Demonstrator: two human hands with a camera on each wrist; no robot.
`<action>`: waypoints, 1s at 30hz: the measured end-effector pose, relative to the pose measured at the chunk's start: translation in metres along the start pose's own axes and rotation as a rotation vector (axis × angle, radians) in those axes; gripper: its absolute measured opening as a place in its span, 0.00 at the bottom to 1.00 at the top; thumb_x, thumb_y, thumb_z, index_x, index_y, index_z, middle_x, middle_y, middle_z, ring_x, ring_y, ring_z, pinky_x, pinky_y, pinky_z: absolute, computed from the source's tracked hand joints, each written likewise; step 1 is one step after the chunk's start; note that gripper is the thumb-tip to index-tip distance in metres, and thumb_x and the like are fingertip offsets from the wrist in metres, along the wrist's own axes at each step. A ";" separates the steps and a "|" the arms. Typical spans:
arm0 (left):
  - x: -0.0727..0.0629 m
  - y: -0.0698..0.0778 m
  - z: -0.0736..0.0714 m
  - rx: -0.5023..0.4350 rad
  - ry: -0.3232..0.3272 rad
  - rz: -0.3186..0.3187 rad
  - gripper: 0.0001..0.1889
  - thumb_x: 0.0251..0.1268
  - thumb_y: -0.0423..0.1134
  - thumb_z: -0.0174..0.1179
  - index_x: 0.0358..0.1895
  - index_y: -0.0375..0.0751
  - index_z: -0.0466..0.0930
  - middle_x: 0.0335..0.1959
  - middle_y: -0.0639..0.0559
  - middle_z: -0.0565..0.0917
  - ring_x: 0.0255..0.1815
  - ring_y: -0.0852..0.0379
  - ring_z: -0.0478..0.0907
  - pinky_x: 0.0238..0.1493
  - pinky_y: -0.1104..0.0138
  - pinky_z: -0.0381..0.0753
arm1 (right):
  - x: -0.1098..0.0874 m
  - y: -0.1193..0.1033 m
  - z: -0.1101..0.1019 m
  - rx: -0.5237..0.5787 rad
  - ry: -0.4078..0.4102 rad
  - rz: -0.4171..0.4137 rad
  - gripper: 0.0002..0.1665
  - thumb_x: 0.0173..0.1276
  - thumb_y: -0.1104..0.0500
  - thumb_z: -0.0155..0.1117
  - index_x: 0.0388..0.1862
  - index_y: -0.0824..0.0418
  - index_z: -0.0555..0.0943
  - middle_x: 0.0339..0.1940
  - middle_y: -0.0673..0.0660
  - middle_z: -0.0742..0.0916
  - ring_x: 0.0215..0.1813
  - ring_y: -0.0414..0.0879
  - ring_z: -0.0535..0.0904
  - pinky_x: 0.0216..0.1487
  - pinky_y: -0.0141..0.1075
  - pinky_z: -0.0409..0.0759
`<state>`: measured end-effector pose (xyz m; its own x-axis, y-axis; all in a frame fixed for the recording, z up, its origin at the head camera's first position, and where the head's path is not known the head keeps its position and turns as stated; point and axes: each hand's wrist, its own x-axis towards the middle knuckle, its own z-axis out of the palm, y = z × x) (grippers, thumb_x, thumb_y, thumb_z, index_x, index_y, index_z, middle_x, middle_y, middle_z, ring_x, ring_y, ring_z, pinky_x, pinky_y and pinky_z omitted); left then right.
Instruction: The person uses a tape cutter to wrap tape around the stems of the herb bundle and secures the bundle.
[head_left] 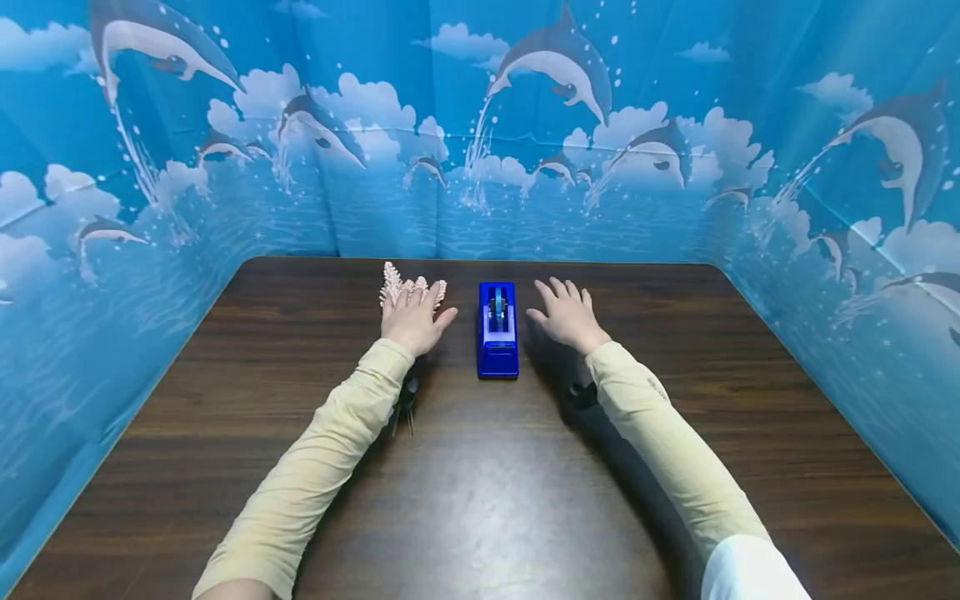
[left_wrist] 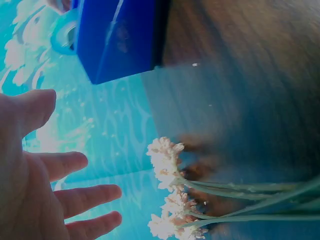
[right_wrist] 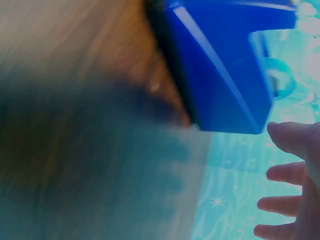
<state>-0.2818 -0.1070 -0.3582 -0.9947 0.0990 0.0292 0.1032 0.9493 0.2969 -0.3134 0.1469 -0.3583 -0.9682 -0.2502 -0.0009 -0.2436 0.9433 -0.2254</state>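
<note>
A blue tape dispenser [head_left: 498, 350] with a roll of tape [head_left: 498, 308] in it stands at the middle of the table. To its left is my left hand [head_left: 412, 323], fingers spread, above a bunch of pale pinkish flowers [head_left: 392, 279] on green stems [left_wrist: 240, 192]. The left wrist view shows a gap between those fingers and the blossoms. My right hand [head_left: 570, 317] hovers to the right of the dispenser with its fingers apart and nothing in them. In the right wrist view the thumb lies close to the dispenser [right_wrist: 220, 75]; contact cannot be told.
The dark wooden table [head_left: 480, 500] runs back to a blue curtain [head_left: 525, 225] printed with dolphins, which surrounds its far and side edges. Thin stem ends [head_left: 410, 421] show beneath the left forearm.
</note>
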 end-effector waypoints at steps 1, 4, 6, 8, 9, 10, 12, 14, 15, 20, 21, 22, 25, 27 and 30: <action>-0.001 0.000 0.000 -0.011 -0.006 -0.008 0.34 0.75 0.59 0.39 0.77 0.48 0.50 0.77 0.39 0.56 0.78 0.37 0.49 0.76 0.43 0.41 | -0.001 0.000 0.000 0.010 0.001 0.002 0.37 0.76 0.43 0.47 0.77 0.57 0.54 0.78 0.65 0.58 0.79 0.65 0.49 0.75 0.63 0.44; -0.002 0.003 0.000 -0.042 -0.022 -0.021 0.34 0.74 0.58 0.41 0.76 0.46 0.51 0.75 0.37 0.60 0.76 0.36 0.54 0.75 0.42 0.46 | -0.004 -0.003 -0.002 0.062 0.011 0.019 0.37 0.76 0.43 0.46 0.77 0.57 0.55 0.78 0.65 0.58 0.79 0.63 0.49 0.75 0.62 0.42; -0.003 0.004 0.000 -0.068 -0.036 -0.025 0.34 0.74 0.57 0.43 0.76 0.45 0.52 0.74 0.36 0.61 0.76 0.36 0.55 0.74 0.42 0.50 | -0.008 -0.006 -0.003 0.101 0.025 0.025 0.37 0.76 0.43 0.48 0.76 0.58 0.56 0.78 0.65 0.59 0.79 0.63 0.49 0.75 0.62 0.41; -0.004 0.004 0.000 -0.090 -0.049 -0.026 0.35 0.73 0.55 0.45 0.76 0.44 0.52 0.73 0.35 0.61 0.75 0.35 0.56 0.73 0.42 0.52 | -0.012 -0.010 -0.004 0.137 0.043 0.021 0.36 0.75 0.44 0.49 0.76 0.59 0.57 0.78 0.65 0.59 0.79 0.63 0.50 0.76 0.61 0.41; -0.004 0.003 0.001 -0.096 -0.052 -0.027 0.35 0.72 0.55 0.46 0.76 0.43 0.52 0.73 0.34 0.61 0.75 0.35 0.56 0.72 0.42 0.54 | -0.014 -0.012 -0.004 0.150 0.055 0.016 0.36 0.75 0.45 0.50 0.76 0.59 0.58 0.78 0.65 0.59 0.79 0.63 0.50 0.76 0.61 0.42; -0.004 0.002 0.001 -0.102 -0.052 -0.026 0.35 0.72 0.55 0.47 0.76 0.43 0.52 0.73 0.34 0.61 0.75 0.35 0.56 0.71 0.42 0.56 | -0.016 -0.015 -0.004 0.161 0.068 0.010 0.36 0.75 0.46 0.51 0.75 0.60 0.59 0.77 0.65 0.60 0.78 0.63 0.51 0.75 0.61 0.43; -0.003 -0.002 -0.001 -0.124 -0.048 -0.028 0.36 0.72 0.53 0.48 0.76 0.41 0.51 0.73 0.34 0.62 0.74 0.35 0.58 0.70 0.43 0.59 | -0.019 -0.020 -0.004 0.181 0.093 -0.001 0.34 0.75 0.47 0.52 0.74 0.61 0.61 0.77 0.66 0.62 0.78 0.63 0.54 0.75 0.60 0.47; -0.002 -0.009 -0.004 -0.153 -0.051 -0.030 0.36 0.73 0.52 0.47 0.76 0.39 0.49 0.74 0.35 0.60 0.73 0.35 0.61 0.69 0.44 0.63 | -0.021 -0.025 -0.002 0.184 0.113 -0.013 0.32 0.74 0.48 0.53 0.72 0.62 0.64 0.75 0.66 0.64 0.77 0.63 0.56 0.74 0.60 0.51; -0.001 -0.012 -0.007 -0.165 -0.046 -0.033 0.36 0.73 0.51 0.47 0.76 0.38 0.48 0.74 0.34 0.60 0.72 0.35 0.62 0.69 0.45 0.64 | -0.022 -0.028 -0.002 0.185 0.119 -0.021 0.32 0.74 0.49 0.53 0.71 0.62 0.66 0.75 0.66 0.65 0.76 0.63 0.57 0.74 0.59 0.52; -0.002 -0.031 -0.020 -0.170 -0.058 -0.102 0.35 0.72 0.54 0.46 0.73 0.35 0.54 0.69 0.31 0.67 0.65 0.32 0.70 0.63 0.47 0.71 | -0.023 -0.044 -0.001 0.176 0.141 -0.069 0.28 0.74 0.51 0.54 0.67 0.63 0.70 0.72 0.65 0.69 0.74 0.60 0.62 0.71 0.57 0.59; -0.003 -0.034 -0.022 -0.163 -0.068 -0.116 0.35 0.71 0.55 0.46 0.71 0.34 0.57 0.67 0.30 0.70 0.64 0.32 0.72 0.62 0.47 0.72 | -0.023 -0.047 -0.001 0.175 0.149 -0.080 0.27 0.74 0.51 0.54 0.66 0.63 0.71 0.72 0.64 0.70 0.74 0.60 0.63 0.71 0.57 0.60; -0.004 -0.038 -0.024 -0.155 -0.095 -0.130 0.33 0.71 0.56 0.46 0.67 0.32 0.63 0.62 0.30 0.75 0.60 0.33 0.76 0.59 0.48 0.74 | -0.025 -0.051 -0.001 0.170 0.159 -0.090 0.26 0.73 0.51 0.55 0.65 0.63 0.72 0.71 0.64 0.71 0.73 0.60 0.64 0.69 0.57 0.62; -0.006 -0.045 -0.027 -0.138 -0.193 -0.148 0.28 0.72 0.55 0.44 0.50 0.29 0.75 0.43 0.34 0.86 0.43 0.42 0.85 0.47 0.56 0.79 | -0.029 -0.063 -0.002 0.153 0.186 -0.130 0.22 0.73 0.52 0.55 0.59 0.62 0.77 0.68 0.63 0.73 0.70 0.59 0.68 0.66 0.55 0.67; -0.006 -0.049 -0.030 -0.135 -0.301 -0.153 0.27 0.74 0.53 0.43 0.41 0.29 0.79 0.30 0.39 0.88 0.31 0.49 0.86 0.38 0.62 0.79 | -0.032 -0.071 -0.002 0.130 0.209 -0.163 0.18 0.72 0.53 0.56 0.54 0.62 0.80 0.65 0.62 0.76 0.66 0.59 0.72 0.62 0.54 0.70; -0.003 -0.051 -0.030 -0.130 -0.403 -0.146 0.27 0.75 0.52 0.42 0.38 0.29 0.80 0.24 0.42 0.88 0.22 0.56 0.84 0.29 0.69 0.74 | -0.039 -0.082 -0.001 0.095 0.246 -0.221 0.15 0.71 0.54 0.57 0.48 0.61 0.82 0.59 0.61 0.81 0.60 0.59 0.77 0.58 0.51 0.73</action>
<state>-0.2841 -0.1646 -0.3449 -0.9161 0.0993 -0.3885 -0.0650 0.9193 0.3882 -0.2560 0.0795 -0.3383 -0.8801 -0.3757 0.2904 -0.4541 0.8446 -0.2837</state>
